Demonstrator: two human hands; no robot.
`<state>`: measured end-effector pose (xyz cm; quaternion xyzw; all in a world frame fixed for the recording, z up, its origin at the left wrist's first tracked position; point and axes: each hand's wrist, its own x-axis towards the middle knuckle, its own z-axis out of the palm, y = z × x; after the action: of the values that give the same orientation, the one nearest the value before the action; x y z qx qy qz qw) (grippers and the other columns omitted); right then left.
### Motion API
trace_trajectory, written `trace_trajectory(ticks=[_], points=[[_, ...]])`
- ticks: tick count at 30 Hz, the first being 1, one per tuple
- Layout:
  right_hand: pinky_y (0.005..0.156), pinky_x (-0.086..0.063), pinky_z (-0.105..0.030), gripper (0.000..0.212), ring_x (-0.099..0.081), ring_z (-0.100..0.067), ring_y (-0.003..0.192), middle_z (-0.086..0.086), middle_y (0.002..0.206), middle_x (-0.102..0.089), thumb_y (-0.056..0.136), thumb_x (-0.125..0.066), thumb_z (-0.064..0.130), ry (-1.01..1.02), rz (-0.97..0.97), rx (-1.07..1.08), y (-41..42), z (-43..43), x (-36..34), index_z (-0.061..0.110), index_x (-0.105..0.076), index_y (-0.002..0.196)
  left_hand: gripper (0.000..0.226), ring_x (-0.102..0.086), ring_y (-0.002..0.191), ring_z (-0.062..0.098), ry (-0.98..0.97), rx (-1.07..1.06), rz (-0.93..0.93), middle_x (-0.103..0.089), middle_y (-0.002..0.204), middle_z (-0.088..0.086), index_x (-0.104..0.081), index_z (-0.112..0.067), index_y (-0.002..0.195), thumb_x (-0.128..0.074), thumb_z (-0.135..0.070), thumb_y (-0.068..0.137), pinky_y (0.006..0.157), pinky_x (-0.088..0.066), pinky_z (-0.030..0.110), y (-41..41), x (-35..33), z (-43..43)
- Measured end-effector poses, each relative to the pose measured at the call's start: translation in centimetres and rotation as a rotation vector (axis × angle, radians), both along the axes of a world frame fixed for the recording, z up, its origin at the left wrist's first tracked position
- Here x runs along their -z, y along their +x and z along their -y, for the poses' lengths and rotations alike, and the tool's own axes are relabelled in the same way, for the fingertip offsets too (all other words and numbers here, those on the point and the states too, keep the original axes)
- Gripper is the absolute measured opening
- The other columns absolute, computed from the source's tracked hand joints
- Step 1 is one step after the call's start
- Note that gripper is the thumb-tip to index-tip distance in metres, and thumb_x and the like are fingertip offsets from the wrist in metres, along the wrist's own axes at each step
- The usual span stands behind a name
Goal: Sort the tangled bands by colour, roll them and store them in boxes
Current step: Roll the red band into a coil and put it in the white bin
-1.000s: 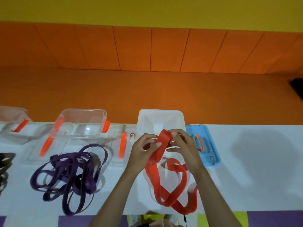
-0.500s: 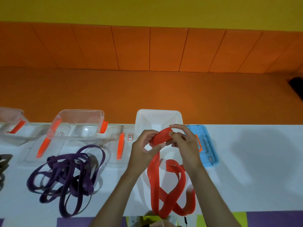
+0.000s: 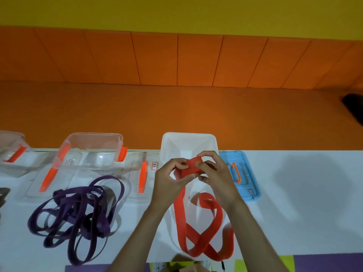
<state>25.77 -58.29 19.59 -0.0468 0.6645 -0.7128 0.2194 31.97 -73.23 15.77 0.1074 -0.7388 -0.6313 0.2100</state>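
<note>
1. Your white counter (image 3: 298,213) carries everything.
2. A tangle of purple bands (image 3: 82,218) lies on it at your left, in front of a clear box (image 3: 92,135).
3. The red band (image 3: 181,218) hangs from your hands and loops onto the counter's near edge.
4. A white box (image 3: 188,135) stands open just behind your hands, with a blue lid (image 3: 249,183) beside it on the right.
5. Your left hand (image 3: 169,181) and right hand (image 3: 220,179) both pinch the band's rolled upper end between curled fingers and thumbs.
</note>
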Motion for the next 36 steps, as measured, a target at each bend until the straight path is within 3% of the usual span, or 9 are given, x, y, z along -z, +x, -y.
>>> trace_trajectory(ticks=[4,8,11,14,22,26,30,33,36], points=[[0.081,-0.057,-0.024,0.016,-0.071,-0.018,0.087,-0.013,0.094,-0.074,0.096,-0.075,0.014,-0.136,0.105,-0.01,-0.5,-0.5,-0.4,0.022,-0.072,0.109,0.027,-0.072,0.11,0.005,0.041,-0.006,-0.011,-0.077,0.111,-0.02,-0.079,-0.025,0.099,-0.093,-0.019,0.077,0.089,-0.056,0.013,0.0,-0.2,0.4],[0.075,-0.059,-0.025,0.024,-0.071,-0.021,0.083,-0.017,0.1,-0.073,0.082,-0.085,0.014,-0.36,0.402,0.019,-0.8,-0.5,-0.5,0.018,-0.074,0.102,0.032,-0.073,0.11,0.006,0.122,0.007,-0.045,-0.078,0.112,-0.019,-0.08,-0.032,0.099,-0.09,-0.009,0.079,0.09,-0.056,0.014,-0.2,-0.9,0.5],[0.075,-0.06,-0.027,0.01,-0.069,-0.019,0.083,-0.011,0.095,-0.072,0.084,-0.084,0.015,-0.406,0.621,-0.015,-0.7,-0.3,-0.1,0.015,-0.076,0.09,0.031,-0.074,0.112,0.012,0.2,0.013,-0.075,-0.079,0.113,-0.009,-0.082,-0.026,0.098,-0.09,-0.003,0.078,0.094,-0.056,0.019,-0.4,-1.3,0.5],[0.08,-0.061,-0.027,0.007,-0.067,-0.017,0.087,-0.007,0.096,-0.072,0.09,-0.081,0.016,-0.411,0.695,-0.031,-0.6,-0.1,0.5,0.011,-0.077,0.094,0.031,-0.073,0.115,0.013,0.199,0.014,-0.085,-0.079,0.115,-0.008,-0.081,-0.024,0.104,-0.089,-0.005,0.081,0.096,-0.058,0.023,-0.6,-1.4,0.2],[0.081,-0.063,-0.029,0.033,-0.076,-0.02,0.101,-0.016,0.116,-0.076,0.088,-0.074,0.011,-0.39,0.562,0.003,-0.6,-0.4,1.0,0.003,-0.076,0.12,0.043,-0.068,0.126,0.009,0.17,0.092,-0.033,-0.075,0.128,-0.013,-0.077,-0.025,0.124,-0.088,-0.023,0.083,0.104,-0.056,0.026,-0.9,-0.2,0.2],[0.085,-0.063,-0.03,0.029,-0.076,-0.027,0.108,-0.02,0.123,-0.075,0.097,-0.067,0.011,-0.369,0.496,-0.062,-1.2,-0.8,0.7,0.005,-0.077,0.123,0.044,-0.068,0.125,0.015,0.117,0.146,-0.006,-0.075,0.128,-0.011,-0.076,-0.029,0.128,-0.087,-0.019,0.086,0.101,-0.058,0.029,-1.0,-0.2,0.7],[0.09,-0.06,-0.028,0.039,-0.074,-0.023,0.112,-0.011,0.119,-0.078,0.096,-0.073,0.046,-0.161,0.364,-0.147,-1.8,-1.2,-0.4,0.015,-0.081,0.118,0.037,-0.068,0.122,0.008,0.076,0.177,0.014,-0.074,0.127,-0.016,-0.075,-0.037,0.126,-0.08,-0.019,0.094,0.101,-0.055,0.023,-1.3,-1.2,0.8],[0.084,-0.059,-0.022,0.052,-0.075,-0.017,0.099,-0.005,0.106,-0.078,0.081,-0.081,0.062,-0.008,0.121,-0.174,-2.4,-1.7,-1.1,0.02,-0.082,0.112,0.036,-0.065,0.126,0.001,0.028,0.21,0.022,-0.072,0.129,-0.023,-0.073,-0.042,0.127,-0.076,-0.022,0.097,0.101,-0.05,0.014,-1.2,-2.0,0.6],[0.084,-0.062,-0.028,0.046,-0.078,-0.024,0.097,-0.01,0.106,-0.076,0.081,-0.09,0.043,-0.057,0.016,-0.149,-2.8,-1.9,-1.4,0.025,-0.079,0.122,0.037,-0.062,0.129,-0.001,-0.034,0.233,0.029,-0.069,0.133,-0.026,-0.07,-0.047,0.131,-0.072,-0.028,0.099,0.102,-0.048,0.011,-1.4,-2.6,0.6]])
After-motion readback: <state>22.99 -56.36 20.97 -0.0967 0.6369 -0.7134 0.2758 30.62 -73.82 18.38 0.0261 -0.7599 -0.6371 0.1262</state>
